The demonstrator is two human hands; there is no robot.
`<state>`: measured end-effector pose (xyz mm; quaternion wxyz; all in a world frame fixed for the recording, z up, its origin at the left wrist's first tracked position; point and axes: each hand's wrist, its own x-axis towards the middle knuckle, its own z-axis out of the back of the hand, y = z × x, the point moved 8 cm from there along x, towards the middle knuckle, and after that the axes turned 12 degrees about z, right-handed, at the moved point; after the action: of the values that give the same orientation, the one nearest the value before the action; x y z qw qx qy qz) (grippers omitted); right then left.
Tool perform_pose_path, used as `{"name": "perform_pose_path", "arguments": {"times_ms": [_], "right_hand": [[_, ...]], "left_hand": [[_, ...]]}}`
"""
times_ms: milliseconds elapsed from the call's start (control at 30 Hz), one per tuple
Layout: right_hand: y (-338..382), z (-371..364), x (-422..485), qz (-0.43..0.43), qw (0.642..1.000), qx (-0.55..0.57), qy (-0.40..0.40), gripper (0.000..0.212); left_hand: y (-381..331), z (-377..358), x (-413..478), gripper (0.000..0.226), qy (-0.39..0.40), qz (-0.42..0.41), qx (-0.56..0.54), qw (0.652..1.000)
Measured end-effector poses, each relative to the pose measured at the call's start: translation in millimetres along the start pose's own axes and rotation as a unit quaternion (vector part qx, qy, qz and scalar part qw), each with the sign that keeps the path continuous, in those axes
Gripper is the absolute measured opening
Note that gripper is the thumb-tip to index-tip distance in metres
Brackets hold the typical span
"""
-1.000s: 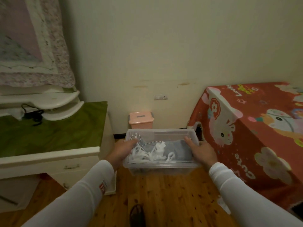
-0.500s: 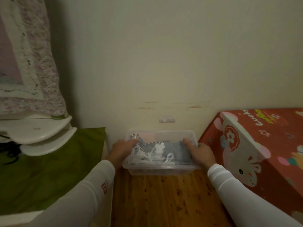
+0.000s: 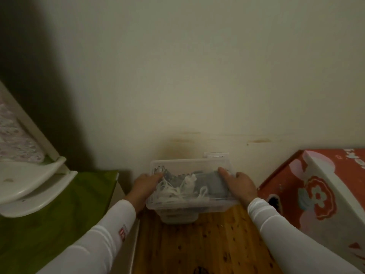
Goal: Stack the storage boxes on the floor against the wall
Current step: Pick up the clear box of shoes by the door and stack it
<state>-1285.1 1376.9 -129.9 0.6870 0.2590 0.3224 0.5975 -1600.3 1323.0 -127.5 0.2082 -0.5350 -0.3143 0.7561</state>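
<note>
With grips curled on its ends, the left hand point(image 3: 145, 187) and right hand point(image 3: 240, 186) have brought the box point(image 3: 189, 203) to the far wall point(image 3: 197, 76); set-down remains.

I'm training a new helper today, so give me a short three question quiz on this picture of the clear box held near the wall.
1. True or false: only one hand holds the clear storage box.
2. What stands right of the box? A) a blue bucket B) a red patterned cover C) a chair
3. Fill in: the floor is made of ____.
Key: 1 false, the left hand and right hand each grip an end; 2 B; 3 wood.
</note>
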Motion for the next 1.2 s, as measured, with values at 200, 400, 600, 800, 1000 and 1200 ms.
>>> {"name": "perform_pose_path", "arguments": {"times_ms": [200,400,600,800,1000,1200], "right_hand": [[2,-14,86,0.008,0.999,0.01,0.042,0.069],[6,-47,133,-0.008,0.997,0.019,0.073,0.066],[10,-75,156,-0.034,0.995,0.058,0.07,0.056],[12,-110,179,-0.079,0.993,0.068,0.051,0.059],[0,-139,194,-0.139,0.984,0.106,0.044,0.067],[-22,-168,217,-0.168,0.978,0.116,0.053,0.065]], "left_hand": [[-30,-15,49,0.053,-0.021,0.028,-0.032,0.999],[-43,-9,96,0.051,-0.055,0.056,-0.022,0.997],[-49,-6,145,0.053,-0.034,0.086,-0.034,0.995],[-58,-4,207,0.054,0.021,0.115,-0.04,0.992],[-56,-1,250,0.058,0.022,0.119,-0.009,0.993],[-41,-5,285,0.054,0.014,0.147,0.008,0.989]]}}
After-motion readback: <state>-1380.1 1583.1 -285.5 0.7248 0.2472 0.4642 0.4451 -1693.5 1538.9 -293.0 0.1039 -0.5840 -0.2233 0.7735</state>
